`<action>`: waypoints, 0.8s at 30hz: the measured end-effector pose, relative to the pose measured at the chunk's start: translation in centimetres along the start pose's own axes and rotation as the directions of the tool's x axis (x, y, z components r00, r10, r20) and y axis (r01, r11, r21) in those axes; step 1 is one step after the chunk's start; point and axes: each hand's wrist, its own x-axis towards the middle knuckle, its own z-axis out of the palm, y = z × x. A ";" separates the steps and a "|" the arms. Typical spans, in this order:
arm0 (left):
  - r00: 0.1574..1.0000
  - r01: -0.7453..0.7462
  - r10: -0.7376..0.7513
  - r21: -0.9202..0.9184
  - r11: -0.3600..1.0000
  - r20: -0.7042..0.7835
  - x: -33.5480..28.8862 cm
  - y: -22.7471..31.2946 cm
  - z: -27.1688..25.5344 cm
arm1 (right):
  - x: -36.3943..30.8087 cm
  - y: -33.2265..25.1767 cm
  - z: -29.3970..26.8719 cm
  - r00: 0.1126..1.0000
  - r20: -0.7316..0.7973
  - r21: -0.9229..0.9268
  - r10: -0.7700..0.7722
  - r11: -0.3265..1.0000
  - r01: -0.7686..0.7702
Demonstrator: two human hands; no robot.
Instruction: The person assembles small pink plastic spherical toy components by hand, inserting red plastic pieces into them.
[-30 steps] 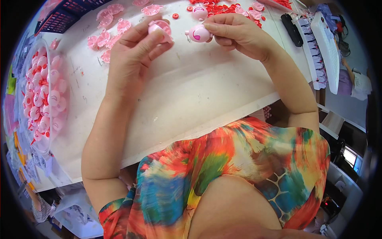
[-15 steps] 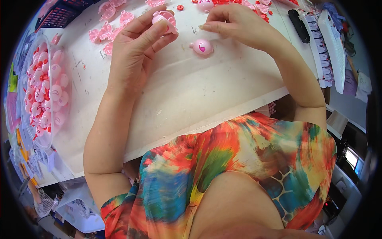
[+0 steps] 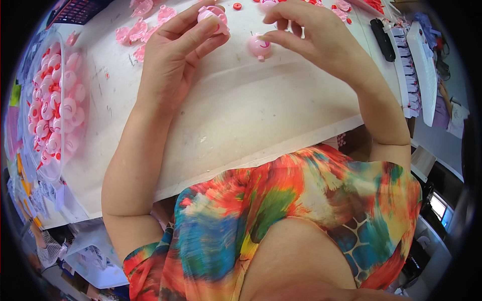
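My left hand point(image 3: 183, 42) pinches a pink rounded plastic shell part point(image 3: 215, 20) between thumb and fingers, close to the far side of the table. Just right of it, a small pink ball point(image 3: 259, 47) with a magenta mark and a stubby knob lies on the white tabletop. Over that ball is my right hand point(image 3: 311, 32), its thumb tip at the ball's upper edge and its fingers apart. I cannot tell whether the thumb presses on it. Another pink ball point(image 3: 268, 4) sits farther off, partly behind the right fingers.
At left stands a clear plastic tub point(image 3: 61, 108) full of pink balls with red parts. Loose pink shell pieces point(image 3: 138, 30) and a red ring point(image 3: 237, 6) lie on the far table point(image 3: 226, 110). A dark blue basket point(image 3: 80, 10) is at the far left, a black object point(image 3: 382, 40) at right.
The near pink ball has turned so its knob points toward me, and it sits slightly farther away. My right hand has closed in on it; the left still holds the shell part.
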 end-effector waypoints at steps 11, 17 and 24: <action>1.000 -0.006 0.006 0.062 0.998 0.005 0.0 0.3 0.2 | 0.1 1.6 4.0 0.992 -0.110 -0.149 -0.060 0.988 0.043; 0.998 0.031 -0.032 0.007 0.999 0.047 -0.6 0.2 0.8 | -0.1 1.8 3.6 0.993 -0.102 0.154 0.053 0.987 -0.037; 0.997 -0.010 0.001 0.122 0.992 0.076 -1.1 -0.1 0.9 | -0.2 0.8 4.3 0.927 -0.375 0.600 -0.026 0.755 0.264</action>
